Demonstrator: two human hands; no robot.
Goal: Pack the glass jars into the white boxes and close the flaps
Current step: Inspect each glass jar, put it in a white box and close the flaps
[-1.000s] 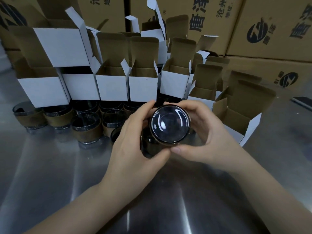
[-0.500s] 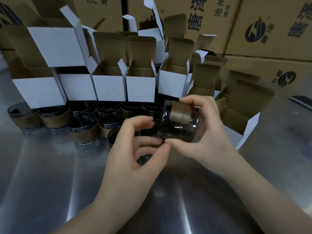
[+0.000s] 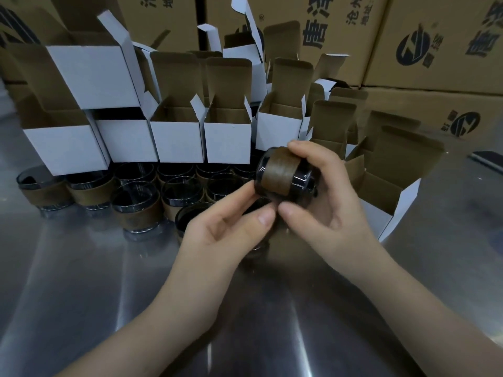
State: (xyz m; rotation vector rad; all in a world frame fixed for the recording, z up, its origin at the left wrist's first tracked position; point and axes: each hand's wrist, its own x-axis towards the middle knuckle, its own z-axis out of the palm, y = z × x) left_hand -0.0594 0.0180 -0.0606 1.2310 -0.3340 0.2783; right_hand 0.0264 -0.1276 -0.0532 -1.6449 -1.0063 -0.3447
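Held jar: a glass jar [image 3: 280, 175] with a brown band, lying on its side in the air above the surface [image 3: 109, 295], just past the middle of the view.
Right grip: the right hand [image 3: 326, 197] wraps the jar from 3 o'clock, fingers curled over the top and thumb beneath.
Left grip: the left hand [image 3: 223, 229] meets the jar at 8 o'clock. Forefinger and thumb are curled in a light pinch on its near rim and lower edge, and the rest of the hand holds nothing.
Nearest box: an open white box [image 3: 402, 210] at 3 o'clock of the jar, tipped toward the person with its flaps up.
Other boxes: a row of open boxes [image 3: 177, 140] from 10 to 12 o'clock.
Waiting jars: unpacked jars [image 3: 136, 205] standing at 9 o'clock, in front of that row.
Step in hand: probably checking and turning the jar before boxing it.
Doing it well: keep the right grip firm on the band rather than on bare glass, and use the left only to steer. Line the jar's axis up with the box mouth, hold the side flaps clear, and slide it in without knocking the standing jars.
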